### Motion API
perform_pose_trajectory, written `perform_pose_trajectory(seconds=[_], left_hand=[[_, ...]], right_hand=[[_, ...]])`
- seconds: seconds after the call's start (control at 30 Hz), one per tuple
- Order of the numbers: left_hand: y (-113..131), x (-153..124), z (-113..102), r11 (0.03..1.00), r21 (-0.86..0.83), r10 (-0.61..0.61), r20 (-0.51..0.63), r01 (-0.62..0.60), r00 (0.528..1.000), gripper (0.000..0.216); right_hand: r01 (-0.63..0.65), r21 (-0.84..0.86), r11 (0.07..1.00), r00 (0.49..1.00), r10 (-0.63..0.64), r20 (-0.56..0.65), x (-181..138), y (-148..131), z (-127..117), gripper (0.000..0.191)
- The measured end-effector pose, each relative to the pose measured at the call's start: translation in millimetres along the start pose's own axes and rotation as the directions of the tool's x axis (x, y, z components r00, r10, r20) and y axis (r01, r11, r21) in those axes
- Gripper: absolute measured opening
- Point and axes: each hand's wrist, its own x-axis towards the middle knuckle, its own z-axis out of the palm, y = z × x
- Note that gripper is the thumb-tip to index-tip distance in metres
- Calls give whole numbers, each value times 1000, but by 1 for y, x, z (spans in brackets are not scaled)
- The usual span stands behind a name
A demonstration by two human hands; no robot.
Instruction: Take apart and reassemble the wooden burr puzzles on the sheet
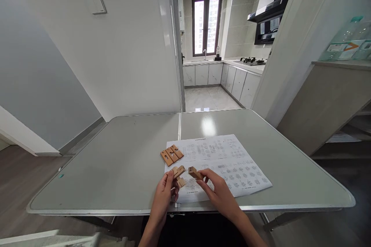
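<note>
My left hand (162, 197) is closed around joined wooden puzzle pieces (179, 175) just above the near edge of the grey folding table (116, 170). My right hand (218, 190) pinches a single notched wooden block (194, 173) a short way to the right of them, the two not touching. Three more wooden blocks (172, 154) lie side by side on the table at the upper left corner of a printed instruction sheet (232, 166), which lies under both hands.
A doorway behind the table opens into a kitchen with white cabinets (214, 75) and a window. A beige shelf unit (327, 104) stands to the right with plastic bottles (348, 42) on top. A white wall runs along the left.
</note>
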Motion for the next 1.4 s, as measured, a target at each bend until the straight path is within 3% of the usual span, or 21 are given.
perform_pose_trajectory(seconds=[0.4, 0.63, 0.8, 0.93, 1.2, 1.4], left_hand=[[5, -3, -13, 981, 129, 158, -83, -147, 984, 60], [2, -11, -11, 953, 232, 199, 1, -193, 980, 52], [3, -11, -4, 951, 238, 194, 37, -197, 980, 51], [0, -12, -2, 955, 229, 181, 54, -188, 982, 50], [4, -18, -1, 966, 217, 116, 106, -137, 988, 60], [10, -25, -7, 965, 230, 60, 274, -126, 960, 64]], right_hand=[[56, -345, 937, 998, -44, 43, 13, 23, 22, 7], [73, -373, 925, 997, -73, 15, 16, 22, 38, 13], [43, -198, 979, 998, -49, -27, 9, 8, 33, 14], [-10, 28, 1000, 995, 8, 99, 1, -10, 26, 18], [-151, 194, 969, 978, 118, 173, 2, -25, 25, 14], [-244, 233, 941, 964, 210, 164, 4, -17, 22, 23]])
